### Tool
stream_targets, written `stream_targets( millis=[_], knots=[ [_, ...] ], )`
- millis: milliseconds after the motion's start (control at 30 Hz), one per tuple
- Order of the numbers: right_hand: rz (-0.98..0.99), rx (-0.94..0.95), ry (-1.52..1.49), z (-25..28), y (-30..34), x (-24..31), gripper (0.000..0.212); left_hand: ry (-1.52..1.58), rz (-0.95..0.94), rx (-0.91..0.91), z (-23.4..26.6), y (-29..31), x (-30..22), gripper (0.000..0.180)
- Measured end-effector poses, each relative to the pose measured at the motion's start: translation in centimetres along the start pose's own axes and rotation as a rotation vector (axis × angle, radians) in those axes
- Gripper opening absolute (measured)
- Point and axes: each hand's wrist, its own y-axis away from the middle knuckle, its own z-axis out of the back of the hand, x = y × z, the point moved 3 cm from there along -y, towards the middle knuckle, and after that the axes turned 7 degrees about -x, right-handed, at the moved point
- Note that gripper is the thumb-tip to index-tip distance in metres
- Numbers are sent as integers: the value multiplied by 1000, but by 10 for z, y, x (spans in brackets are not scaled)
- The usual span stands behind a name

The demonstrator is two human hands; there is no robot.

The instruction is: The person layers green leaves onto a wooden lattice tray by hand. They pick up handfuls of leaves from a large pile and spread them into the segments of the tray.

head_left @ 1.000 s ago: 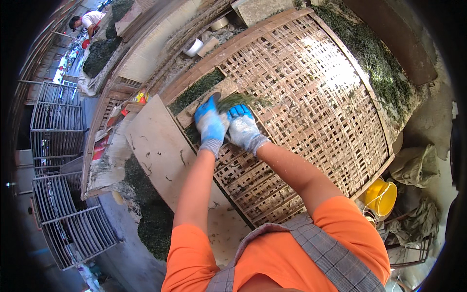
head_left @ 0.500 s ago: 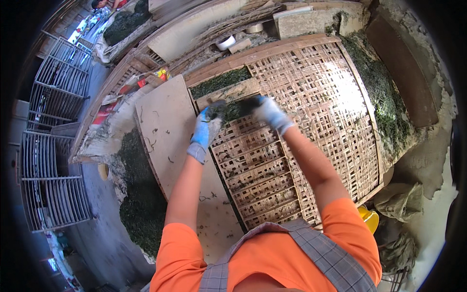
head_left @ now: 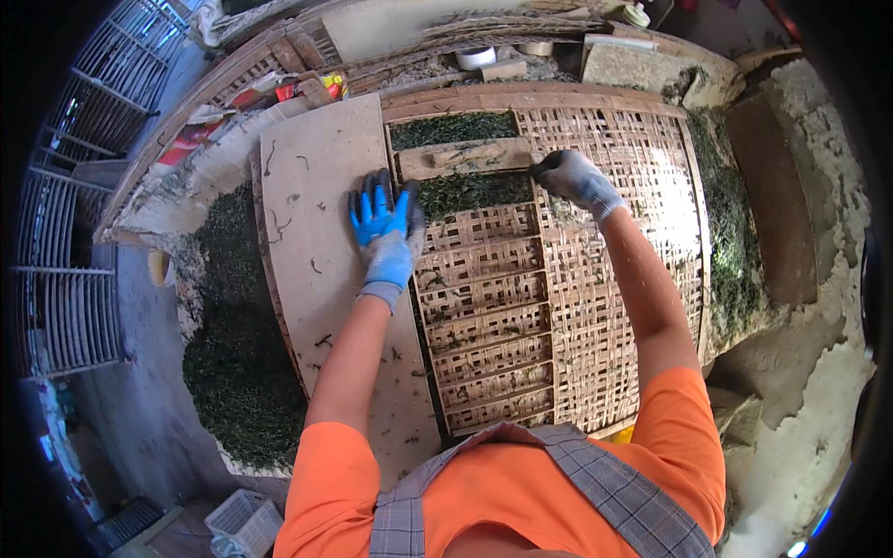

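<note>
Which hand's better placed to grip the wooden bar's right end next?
Probably the right hand: it curls beside that end of the wooden bar; the left hand lies over the pale board.

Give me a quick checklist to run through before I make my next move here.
1. Gloves on both hands: ok, both are covered.
2. Left hand open: ok, fingers spread at the right edge of the pale board.
3. Right hand free of anything held: cannot tell; it is at the right rim of the slatted frame, its palm hidden.
4. Wooden bar lying across the frame: ok, between the upper green strip and the lower green strip.
5. Pale board clear of loose strands: not ok, several are scattered on it.
</note>
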Motion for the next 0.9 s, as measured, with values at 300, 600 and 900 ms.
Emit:
stream_targets(
  millis=[300, 600, 900],
  knots=[
    [441, 483, -428, -104, 24, 90, 22, 103, 233, -98, -3, 0, 13, 34],
    [546, -347, -360, -40, 21, 122, 34, -51, 167, 48, -2, 1, 3, 41],
    [623, -274, 608, -80, 32, 62, 37, 263, 284, -346, -3, 2, 1, 29]
  ],
)
